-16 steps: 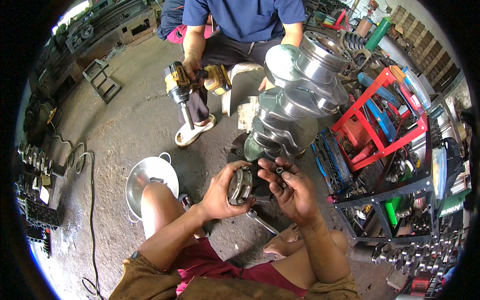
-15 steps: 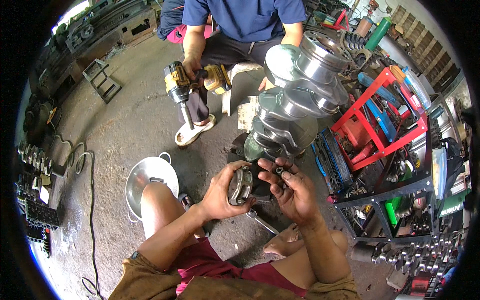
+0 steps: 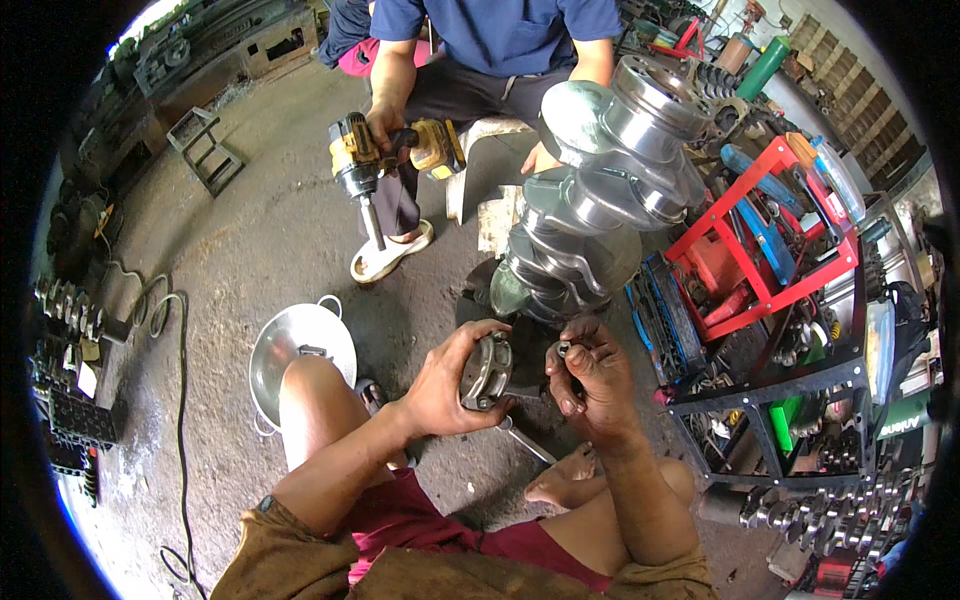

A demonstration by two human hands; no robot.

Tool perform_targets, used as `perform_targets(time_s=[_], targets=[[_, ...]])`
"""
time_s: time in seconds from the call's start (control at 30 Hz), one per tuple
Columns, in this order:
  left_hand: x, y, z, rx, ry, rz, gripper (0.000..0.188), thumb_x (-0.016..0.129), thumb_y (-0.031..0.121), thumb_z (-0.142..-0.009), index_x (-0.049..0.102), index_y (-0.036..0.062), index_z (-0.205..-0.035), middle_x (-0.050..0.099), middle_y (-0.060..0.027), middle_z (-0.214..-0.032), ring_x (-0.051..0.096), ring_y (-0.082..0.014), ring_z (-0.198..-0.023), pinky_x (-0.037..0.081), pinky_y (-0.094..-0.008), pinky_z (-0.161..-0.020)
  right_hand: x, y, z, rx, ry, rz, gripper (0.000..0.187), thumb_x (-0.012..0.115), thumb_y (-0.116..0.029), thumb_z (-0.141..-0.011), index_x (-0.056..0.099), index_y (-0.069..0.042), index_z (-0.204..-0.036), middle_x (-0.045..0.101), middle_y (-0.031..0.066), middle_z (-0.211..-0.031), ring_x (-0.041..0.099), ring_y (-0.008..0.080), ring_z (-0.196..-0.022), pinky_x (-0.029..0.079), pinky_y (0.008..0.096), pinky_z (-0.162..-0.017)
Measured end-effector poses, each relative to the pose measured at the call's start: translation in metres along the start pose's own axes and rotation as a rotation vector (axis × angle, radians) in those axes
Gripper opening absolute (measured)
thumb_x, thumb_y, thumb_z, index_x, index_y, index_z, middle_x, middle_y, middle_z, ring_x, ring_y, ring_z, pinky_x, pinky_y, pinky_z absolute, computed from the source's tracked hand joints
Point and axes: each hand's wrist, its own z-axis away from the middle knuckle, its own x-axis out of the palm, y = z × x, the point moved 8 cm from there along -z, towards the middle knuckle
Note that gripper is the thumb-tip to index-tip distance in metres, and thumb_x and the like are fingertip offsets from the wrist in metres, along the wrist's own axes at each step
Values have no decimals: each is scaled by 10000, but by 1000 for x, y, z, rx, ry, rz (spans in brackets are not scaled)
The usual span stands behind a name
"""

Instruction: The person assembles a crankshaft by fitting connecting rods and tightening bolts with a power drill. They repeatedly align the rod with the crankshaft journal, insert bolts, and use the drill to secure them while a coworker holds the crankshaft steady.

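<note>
My left hand is wrapped round a curved metal bearing cap, holding it upright above my legs. Bolt heads or nuts show at the cap's two ends. To its right, my right hand pinches a small metal nut between thumb and fingertips, apart from the cap. A large shiny crankshaft stands upright just beyond my hands. Below the cap, a shiny wrench-like bar lies near my foot, its upper end partly hidden by my left hand.
Across from me a seated person's hand holds a yellow and black impact driver pointing down. A metal basin with a small part inside stands by my left knee. On the right are a red tool rack and a black shelf frame.
My right fingers have curled in and turned, bringing the nut up to the fingertips. The left hand keeps the cap, which has tilted slightly. The view has shifted a little.
</note>
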Motion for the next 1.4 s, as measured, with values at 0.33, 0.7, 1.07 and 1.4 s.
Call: perform_targets(time_s=[0.33,0.7,1.07,1.4], targets=[[4,10,2,119,-55,-66,839,824,215,-578,443,43,-1306,557,-174,-1196,591,-345,-1062,491,-405,-893,7,13,1,97,-64,-184,389,698,-301,-891,547,-44,-1139,599,100,-827,425,69,-429,323,177,-410],[3,12,2,130,-83,-71,853,806,220,-572,423,52,-1315,546,-165,-1168,607,-345,-990,535,-394,-815,16,11,3,139,-133,-58,332,654,-91,-883,546,-20,-1189,628,130,-899,446,55,-449,355,186,-412],[5,10,4,104,-115,-114,875,817,242,-567,415,49,-1319,547,-169,-1147,602,-363,-1013,524,-418,-830,14,-13,4,54,49,814,244,654,58,-846,667,-11,-1080,658,69,-914,485,20,-493,371,178,-416],[14,6,4,40,-205,-165,952,847,271,-529,401,24,-1334,527,-217,-1216,574,-408,-1086,497,-445,-909,14,-16,3,2,-25,803,216,670,18,-862,679,0,-1077,636,78,-1077,506,20,-525,390,180,-432]])
